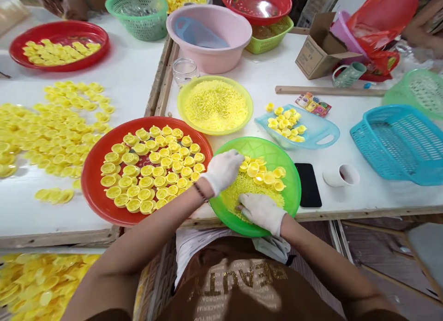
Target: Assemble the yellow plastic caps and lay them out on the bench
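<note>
Clearly, the right hand [261,211] touches beads [252,186] in a green basin [254,148].

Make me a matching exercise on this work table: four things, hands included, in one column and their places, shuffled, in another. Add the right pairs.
Things
1. Left hand
2. Right hand
3. Phone
4. Pink basin

Places
A. Beyond the yellow bowl, as seen from the person
B. Over the left side of the green bowl
C. Between the green bowl and the white cup
D. Over the near side of the green bowl, at the beads

Right pairs: 1-B, 2-D, 3-C, 4-A
</note>
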A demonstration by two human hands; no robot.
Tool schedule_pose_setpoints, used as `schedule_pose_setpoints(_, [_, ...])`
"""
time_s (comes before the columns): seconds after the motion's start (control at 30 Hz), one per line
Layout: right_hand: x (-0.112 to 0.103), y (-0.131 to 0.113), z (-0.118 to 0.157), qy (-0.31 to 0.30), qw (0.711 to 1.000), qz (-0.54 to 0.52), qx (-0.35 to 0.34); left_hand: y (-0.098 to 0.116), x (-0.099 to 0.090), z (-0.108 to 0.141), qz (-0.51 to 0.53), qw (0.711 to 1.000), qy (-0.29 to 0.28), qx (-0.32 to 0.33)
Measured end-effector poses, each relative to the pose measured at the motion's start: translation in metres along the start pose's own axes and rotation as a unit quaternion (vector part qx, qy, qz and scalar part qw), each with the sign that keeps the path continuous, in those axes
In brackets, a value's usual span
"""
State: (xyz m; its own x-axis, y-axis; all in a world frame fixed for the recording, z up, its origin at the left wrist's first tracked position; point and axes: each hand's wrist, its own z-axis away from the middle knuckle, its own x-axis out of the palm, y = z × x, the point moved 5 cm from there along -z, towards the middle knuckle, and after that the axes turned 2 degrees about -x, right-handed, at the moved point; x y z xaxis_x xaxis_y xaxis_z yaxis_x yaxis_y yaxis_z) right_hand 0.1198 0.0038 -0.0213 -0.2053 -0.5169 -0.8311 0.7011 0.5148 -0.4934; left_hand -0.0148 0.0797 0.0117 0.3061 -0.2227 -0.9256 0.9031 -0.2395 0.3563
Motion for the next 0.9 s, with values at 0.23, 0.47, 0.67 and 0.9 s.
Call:
schedule_pose_setpoints(0.23, [-0.012, 0.022, 0.0, 0.098, 0.919, -0.375, 0.069, 0.016, 0.029, -0.039, 0.0, 0.998, -0.05, -0.047])
schedule_pose_setpoints(0.47, [-0.027, 0.042, -0.005, 0.11, 0.637, -0.752, 0.129, -0.001, 0.011, 0.005, 0.129, 0.988, 0.041, -0.077])
schedule_pose_setpoints(0.67, [-0.055, 0.027, -0.013, 0.287, 0.63, -0.719, 0.067, 0.0, 0.038, 0.033, 0.593, 0.796, -0.041, -0.115])
schedule_pose_setpoints(0.9, [-0.066, 0.014, -0.017, 0.414, 0.64, -0.646, -0.051, 0.015, 0.049, 0.043, 0.655, 0.738, -0.06, -0.149])
